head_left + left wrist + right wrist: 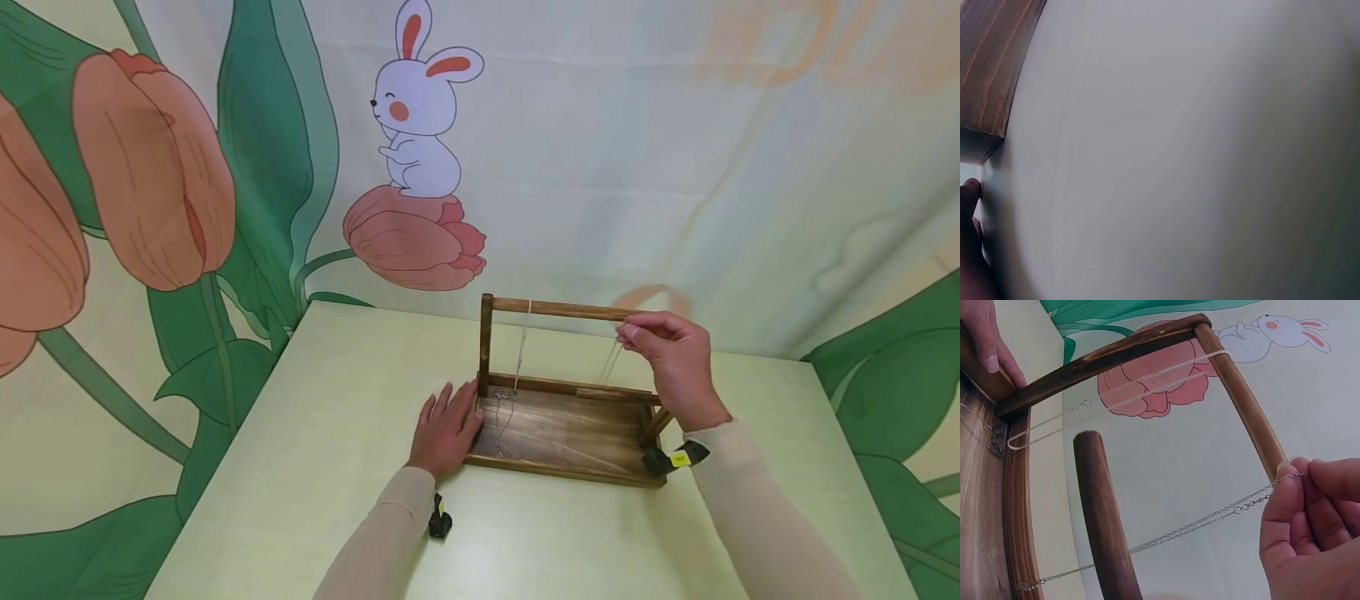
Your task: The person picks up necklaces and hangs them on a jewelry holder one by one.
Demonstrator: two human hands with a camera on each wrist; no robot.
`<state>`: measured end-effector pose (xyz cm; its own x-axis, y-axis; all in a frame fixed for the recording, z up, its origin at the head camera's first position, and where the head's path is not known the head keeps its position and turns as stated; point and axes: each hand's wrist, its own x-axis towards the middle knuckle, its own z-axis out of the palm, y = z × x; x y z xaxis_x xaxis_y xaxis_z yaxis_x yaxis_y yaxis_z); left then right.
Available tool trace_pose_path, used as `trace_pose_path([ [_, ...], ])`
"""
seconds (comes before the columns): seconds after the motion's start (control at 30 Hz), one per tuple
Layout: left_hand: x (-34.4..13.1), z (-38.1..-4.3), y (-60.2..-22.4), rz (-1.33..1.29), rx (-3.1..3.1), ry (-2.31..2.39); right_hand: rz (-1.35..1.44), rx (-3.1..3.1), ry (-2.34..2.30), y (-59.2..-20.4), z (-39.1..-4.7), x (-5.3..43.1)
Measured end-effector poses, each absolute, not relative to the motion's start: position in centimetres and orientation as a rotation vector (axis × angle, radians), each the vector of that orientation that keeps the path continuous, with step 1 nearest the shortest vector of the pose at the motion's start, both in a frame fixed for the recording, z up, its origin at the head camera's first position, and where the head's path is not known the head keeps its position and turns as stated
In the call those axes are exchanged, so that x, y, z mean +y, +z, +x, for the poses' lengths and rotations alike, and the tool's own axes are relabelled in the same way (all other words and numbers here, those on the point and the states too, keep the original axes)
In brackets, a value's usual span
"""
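Note:
My right hand (678, 354) pinches a thin silver chain necklace (1191, 524) between thumb and fingers, beside the top bar (562, 309) of a brown wooden stand. The chain slants down from the fingertips towards the tray base (566, 476). Farther left, a pale necklace (522, 342) loops over the same bar and hangs into the tray. Another fine chain (504, 421) lies on the tray floor at its left end. My left hand (442, 429) rests against the tray's left end, fingers extended and thumb at the rim. The left wrist view shows mostly table.
The stand sits on a pale table (330, 467) before a cloth backdrop (585, 167) printed with tulips and a rabbit. A dark wooden post with a rounded end (1100, 512) rises near the right hand. Black wrist cameras (440, 521) are strapped to both wrists.

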<state>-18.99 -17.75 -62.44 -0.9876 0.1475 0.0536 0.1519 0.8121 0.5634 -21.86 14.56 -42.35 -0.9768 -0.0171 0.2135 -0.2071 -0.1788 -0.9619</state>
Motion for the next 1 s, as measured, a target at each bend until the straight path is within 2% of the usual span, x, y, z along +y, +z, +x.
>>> trace_pose_path([
  [1.0,-17.8,-19.0,-62.4,-0.247,-2.985,-0.919,0.158,-1.765,2.373,-41.4,-21.8,18.3],
])
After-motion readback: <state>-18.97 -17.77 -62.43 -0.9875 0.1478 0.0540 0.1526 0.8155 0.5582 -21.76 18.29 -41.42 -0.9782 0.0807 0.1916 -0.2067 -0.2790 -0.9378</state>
